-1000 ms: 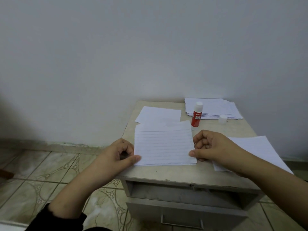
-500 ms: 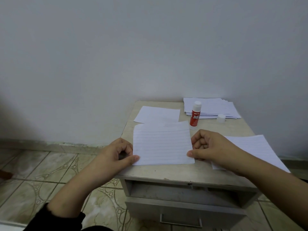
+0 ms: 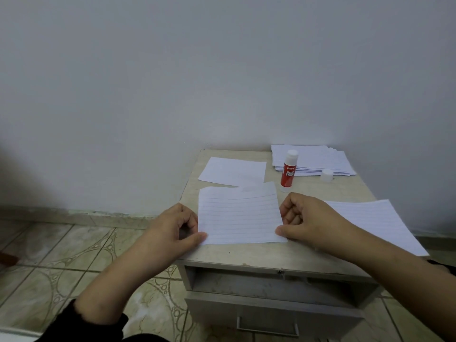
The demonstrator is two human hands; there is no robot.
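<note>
Head view: the lined sheet (image 3: 238,215) lies flat near the front edge of the small table (image 3: 246,255). The left hand (image 3: 170,230) pinches its lower-left corner and the right hand (image 3: 311,218) its lower-right corner (fingers curled, thumbs on top). A glue stick (image 3: 288,172) stands upright just behind.

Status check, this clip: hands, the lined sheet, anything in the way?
Grips: left hand and right hand each pinch a near corner of the lined sheet. Sheet lies on the table, glue stick close behind, not blocking.
</note>
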